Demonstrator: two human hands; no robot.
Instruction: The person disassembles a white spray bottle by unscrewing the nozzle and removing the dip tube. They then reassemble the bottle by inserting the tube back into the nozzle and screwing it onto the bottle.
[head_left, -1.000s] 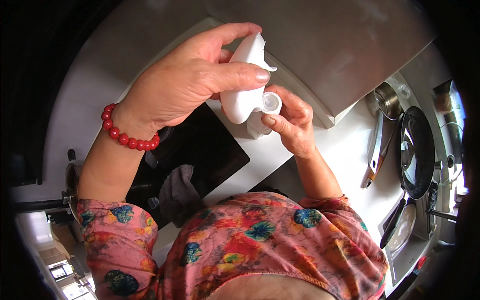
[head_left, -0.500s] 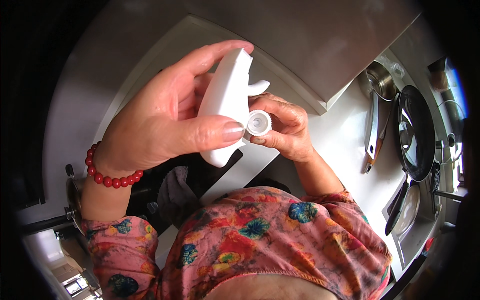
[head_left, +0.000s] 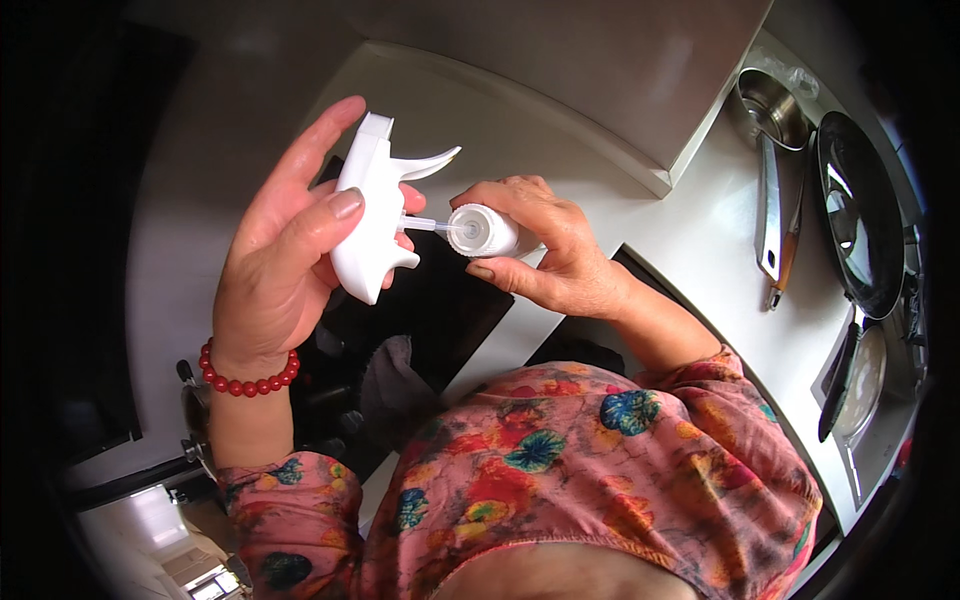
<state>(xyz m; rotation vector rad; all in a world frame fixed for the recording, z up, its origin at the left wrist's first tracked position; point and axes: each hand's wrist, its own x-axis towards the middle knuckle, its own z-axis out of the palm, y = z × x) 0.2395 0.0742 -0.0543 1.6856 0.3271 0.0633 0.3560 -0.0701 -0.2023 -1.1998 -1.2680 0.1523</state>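
Observation:
My left hand (head_left: 268,255) is closed on a white trigger sprayer head (head_left: 366,215), thumb on its near side, with the curved trigger pointing right. A thin translucent stem (head_left: 418,224) runs from the head toward the open face of a white ribbed collar (head_left: 474,232). That collar sits between the thumb and fingers of my right hand (head_left: 560,250). A gap separates the head from the collar, bridged by the stem. Whether the stem's tip lies inside the collar or just in front of it, I cannot tell. No bottle shows.
On the white counter (head_left: 700,240) at right lie a steel saucepan (head_left: 772,105), a wooden-handled utensil (head_left: 788,262) and a black frying pan (head_left: 858,215). A grey cloth (head_left: 392,385) hangs near a dark surface below my hands. A grey cabinet panel (head_left: 600,70) juts in at the top.
The sprayer head has moved left and turned, its trigger now in full view. It has drawn apart from the collar, exposing the stem. The collar has also shifted left in the picture.

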